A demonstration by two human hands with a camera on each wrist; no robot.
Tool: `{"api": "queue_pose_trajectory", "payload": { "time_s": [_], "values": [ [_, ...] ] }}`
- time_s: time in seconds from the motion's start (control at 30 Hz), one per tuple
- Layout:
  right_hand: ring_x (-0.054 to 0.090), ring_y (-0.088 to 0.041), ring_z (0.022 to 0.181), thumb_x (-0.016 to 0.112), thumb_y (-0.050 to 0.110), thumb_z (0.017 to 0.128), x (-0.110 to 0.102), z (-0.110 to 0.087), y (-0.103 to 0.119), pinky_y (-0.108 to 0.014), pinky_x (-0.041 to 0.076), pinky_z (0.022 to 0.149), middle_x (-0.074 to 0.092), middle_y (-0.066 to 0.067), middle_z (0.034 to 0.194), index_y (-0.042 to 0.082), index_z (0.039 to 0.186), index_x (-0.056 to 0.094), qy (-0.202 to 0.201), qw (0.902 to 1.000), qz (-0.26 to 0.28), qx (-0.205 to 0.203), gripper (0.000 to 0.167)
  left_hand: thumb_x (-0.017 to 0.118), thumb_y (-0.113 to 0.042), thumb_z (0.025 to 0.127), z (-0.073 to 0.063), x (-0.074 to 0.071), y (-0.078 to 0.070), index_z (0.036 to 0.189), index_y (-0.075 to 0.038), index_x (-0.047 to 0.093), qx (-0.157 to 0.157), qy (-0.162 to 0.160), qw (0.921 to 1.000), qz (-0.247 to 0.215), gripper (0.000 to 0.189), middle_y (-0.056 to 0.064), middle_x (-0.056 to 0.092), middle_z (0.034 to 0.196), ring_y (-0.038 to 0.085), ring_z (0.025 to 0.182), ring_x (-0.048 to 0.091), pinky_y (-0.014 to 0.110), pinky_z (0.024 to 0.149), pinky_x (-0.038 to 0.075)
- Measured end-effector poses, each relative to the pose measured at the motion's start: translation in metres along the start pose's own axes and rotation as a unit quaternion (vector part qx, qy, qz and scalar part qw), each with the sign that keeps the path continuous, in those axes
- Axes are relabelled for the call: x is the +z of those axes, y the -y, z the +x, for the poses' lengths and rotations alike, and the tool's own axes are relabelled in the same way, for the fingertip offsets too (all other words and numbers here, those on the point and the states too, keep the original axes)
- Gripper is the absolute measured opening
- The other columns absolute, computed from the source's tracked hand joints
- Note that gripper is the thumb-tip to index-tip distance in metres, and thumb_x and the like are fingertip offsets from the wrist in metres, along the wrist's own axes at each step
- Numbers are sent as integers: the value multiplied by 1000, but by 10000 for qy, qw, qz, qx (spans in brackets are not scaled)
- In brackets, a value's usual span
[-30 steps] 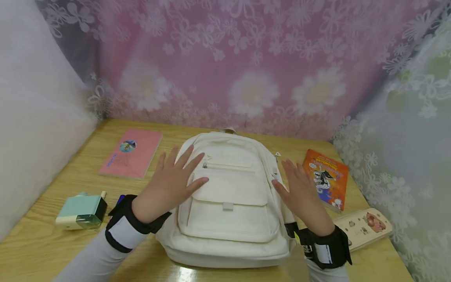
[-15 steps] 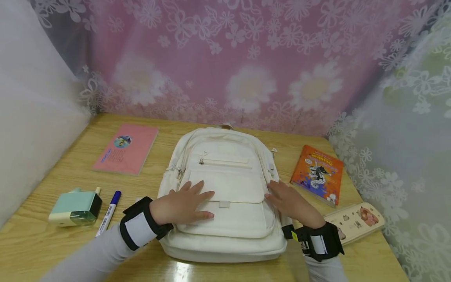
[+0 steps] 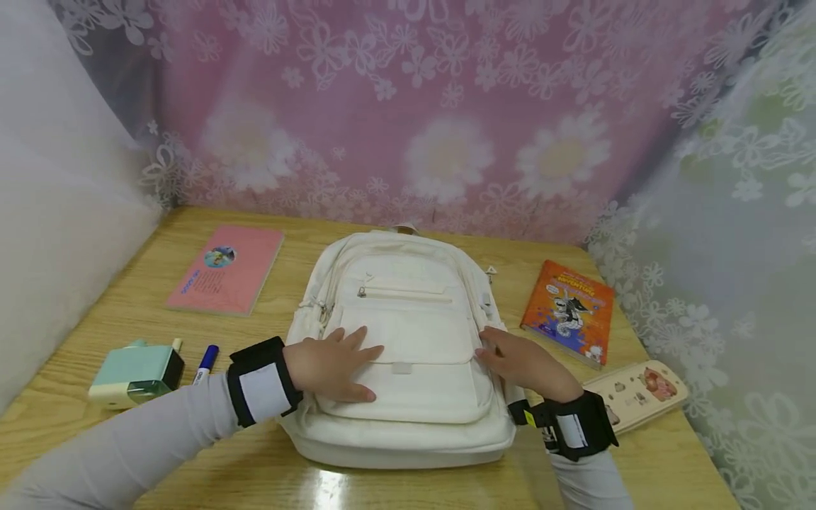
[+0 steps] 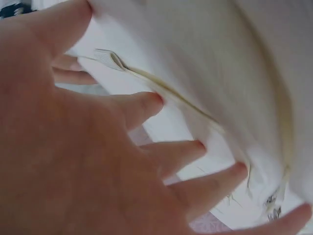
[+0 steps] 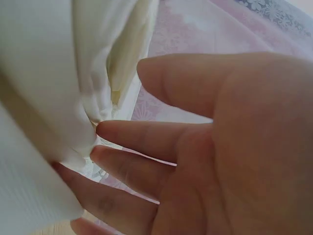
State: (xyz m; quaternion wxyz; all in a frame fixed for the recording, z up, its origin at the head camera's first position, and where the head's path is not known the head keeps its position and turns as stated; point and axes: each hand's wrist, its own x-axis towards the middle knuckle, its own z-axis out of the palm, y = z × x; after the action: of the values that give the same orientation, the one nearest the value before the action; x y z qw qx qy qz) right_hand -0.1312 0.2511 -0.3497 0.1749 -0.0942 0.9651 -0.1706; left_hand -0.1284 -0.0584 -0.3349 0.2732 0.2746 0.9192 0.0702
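Note:
A cream backpack (image 3: 408, 336) lies in the middle of the table with its front pocket and flap facing up. My left hand (image 3: 333, 365) rests on the left part of that front pocket, fingers spread. In the left wrist view the fingertips (image 4: 154, 101) touch the cloth near the flap's edge and its small tab (image 4: 108, 58). Along the backpack's right side is my right hand (image 3: 524, 360). The right wrist view shows its fingers (image 5: 139, 139) fairly straight, tips against the side fabric, thumb apart. Neither hand grips anything.
At the back left lies a pink notebook (image 3: 226, 273). A mint-and-cream pencil sharpener (image 3: 137, 374) and a blue-capped marker (image 3: 205, 365) are at the left, the marker partly behind my sleeve. An orange book (image 3: 569, 312) and a cream pencil case (image 3: 640, 395) lie on the right.
Both hands came down from above the backpack onto its front and right side. Over the last half second the left forearm swung across part of the marker, and the hands moved little.

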Motion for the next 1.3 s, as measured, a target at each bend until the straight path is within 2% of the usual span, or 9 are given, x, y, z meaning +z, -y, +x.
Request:
{"api": "queue_pose_trajectory", "payload": {
  "time_s": [0.2, 0.37, 0.63, 0.73, 0.87, 0.97, 1.17, 1.23, 1.3],
  "values": [
    [47, -36, 125, 46, 35, 98, 1, -8, 11, -52, 38, 101, 45, -19, 141, 7, 136, 47, 48, 9999, -138, -32, 48, 44, -56, 92, 8, -13, 8, 147, -24, 30, -52, 492, 9977, 458, 65, 12, 18, 156, 43, 138, 25, 56, 106, 30],
    [48, -34, 125, 49, 34, 97, 11, -20, 25, -50, 39, 101, 51, -15, 137, 9, 132, 51, -58, 9998, -168, -97, 43, 34, -53, 97, 14, -24, 15, 148, -23, 28, -208, 663, 9949, 738, 59, 9, 16, 157, 44, 137, 25, 55, 110, 24],
    [59, -33, 111, 54, 34, 94, 34, -36, 63, -49, 47, 89, 59, -18, 125, 9, 130, 53, -71, 9942, -756, -757, 44, 33, -49, 98, 34, -44, 18, 149, -19, 25, -642, 771, 9872, 1242, 59, 7, 15, 157, 31, 142, 23, 49, 110, 27],
    [65, -29, 96, 54, 38, 93, 39, -37, 82, -43, 51, 75, 66, -15, 112, 9, 129, 52, 40, 9890, -1020, -1073, 47, 29, -54, 98, 58, -47, 33, 150, -19, 22, -585, 876, 9793, 1728, 63, 8, 15, 157, 31, 143, 21, 50, 112, 22],
    [61, -15, 75, 54, 43, 91, 45, -36, 105, -29, 45, 58, 67, -4, 93, 9, 129, 51, 357, 9844, -1076, -1346, 51, 22, -67, 92, 141, -29, 95, 148, -26, 27, -143, 1084, 9580, 2650, 70, 9, 22, 155, 34, 142, 21, 54, 113, 15],
    [61, -10, 80, 53, 48, 91, 50, -33, 121, -26, 46, 62, 67, 0, 99, 13, 134, 47, 684, 9819, -1126, -1362, 55, 22, -73, 88, 170, -31, 115, 146, -27, 31, 5, 1162, 9542, 2755, 75, 10, 25, 154, 36, 142, 20, 56, 112, 12],
    [60, -13, 109, 50, 57, 89, 64, -20, 155, -30, 49, 84, 54, -1, 134, 16, 145, 32, 1185, 9792, -1144, -1181, 72, 27, -56, 97, 98, -71, 51, 150, -14, 18, -333, 912, 9772, 1889, 69, 10, 11, 158, 30, 145, 12, 49, 116, 12],
    [57, -13, 114, 50, 56, 89, 68, -15, 162, -29, 48, 88, 48, -2, 140, 14, 146, 28, 1268, 9804, -914, -1198, 75, 31, -56, 96, 88, -73, 42, 151, -13, 14, -361, 763, 9822, 1677, 71, 10, 7, 158, 37, 144, 9, 52, 115, 11],
    [52, -12, 121, 49, 55, 91, 69, -11, 165, -29, 46, 93, 44, -2, 143, 13, 147, 25, 1326, 9810, -661, -1252, 74, 35, -57, 95, 89, -71, 42, 151, -16, 12, -394, 616, 9864, 1469, 73, 8, 3, 159, 42, 142, 6, 56, 114, 10]
  ]
}}
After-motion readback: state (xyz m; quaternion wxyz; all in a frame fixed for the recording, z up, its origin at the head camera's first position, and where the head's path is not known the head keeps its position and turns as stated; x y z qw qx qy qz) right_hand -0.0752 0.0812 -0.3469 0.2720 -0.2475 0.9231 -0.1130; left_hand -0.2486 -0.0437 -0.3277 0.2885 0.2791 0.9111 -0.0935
